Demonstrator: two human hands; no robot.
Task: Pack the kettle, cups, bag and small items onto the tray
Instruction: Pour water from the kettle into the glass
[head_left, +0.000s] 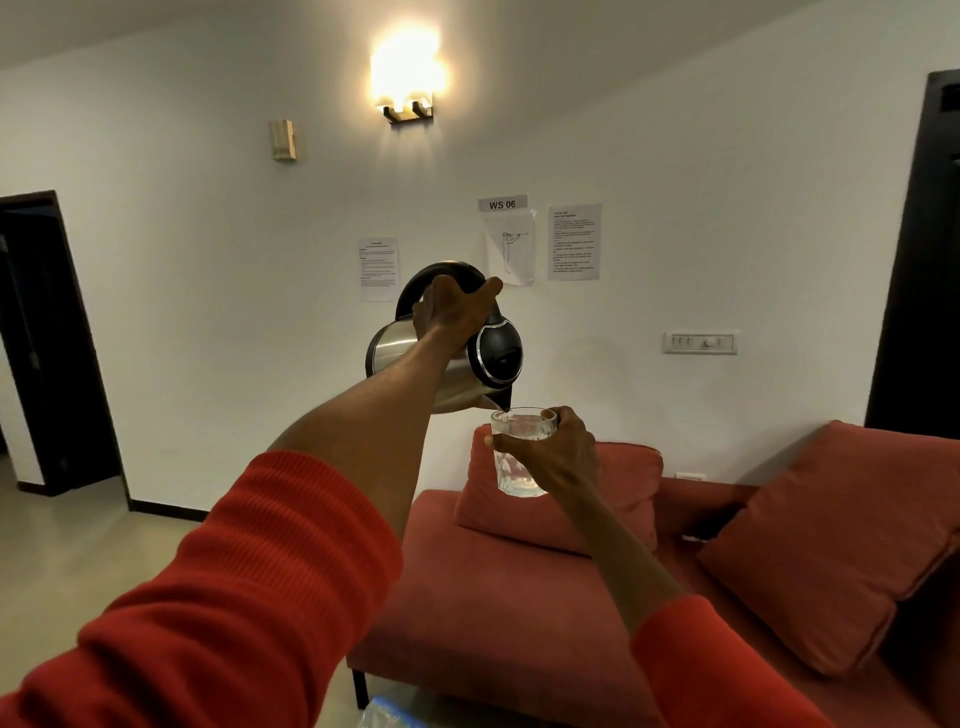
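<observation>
My left hand grips the black handle of a steel kettle with a black lid, held up in the air and tipped to the right. Its spout sits over the rim of a clear glass cup. My right hand holds that cup from its right side, fingers wrapped round it. Clear water shows in the cup. Both arms wear red sleeves. No tray is in view.
A red sofa with two red cushions stands below my hands, against a white wall with taped papers. A clear plastic bag peeks in at the bottom edge. A dark doorway opens at the left.
</observation>
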